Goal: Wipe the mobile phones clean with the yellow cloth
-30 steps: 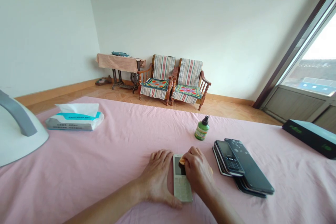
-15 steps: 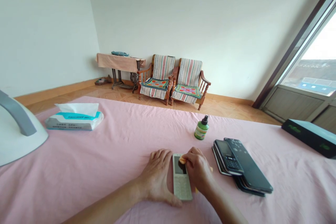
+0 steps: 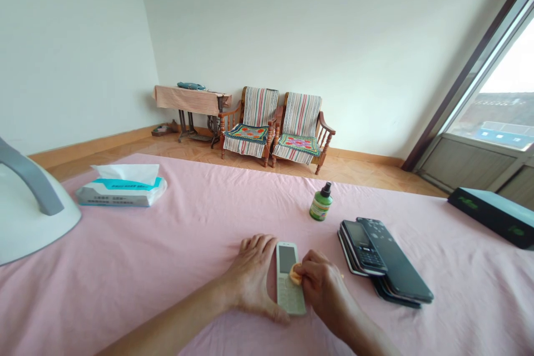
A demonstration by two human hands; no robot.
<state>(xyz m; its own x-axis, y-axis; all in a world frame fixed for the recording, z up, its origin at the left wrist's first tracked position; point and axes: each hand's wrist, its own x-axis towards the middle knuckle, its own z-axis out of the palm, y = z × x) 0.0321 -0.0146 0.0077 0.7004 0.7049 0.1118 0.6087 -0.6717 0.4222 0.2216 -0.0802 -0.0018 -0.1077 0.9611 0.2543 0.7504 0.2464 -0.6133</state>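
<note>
A white keypad phone (image 3: 291, 296) lies face up on the pink cloth, its small grey screen toward the far end. My left hand (image 3: 253, 278) rests spread along the phone's left side, with the thumb by its lower left edge and the fingertips near its top corner. In the closed fingers of my right hand (image 3: 323, 281) is a bunched orange-yellow cloth (image 3: 296, 274), pressed on the phone just below the screen. Most of this cloth is hidden by the fingers. To the right lies a stack of phones, with a dark keypad phone (image 3: 364, 250) on top.
A green spray bottle (image 3: 321, 203) stands beyond my right hand. At the left are a tissue pack (image 3: 123, 192) and a white object with a grey handle (image 3: 31, 200). A black box (image 3: 492, 217) sits at the far right. Two chairs (image 3: 297, 128) stand past the table's far edge.
My right hand has moved the cloth down the phone, from the screen to the top of the keypad. My left hand has stayed beside the phone.
</note>
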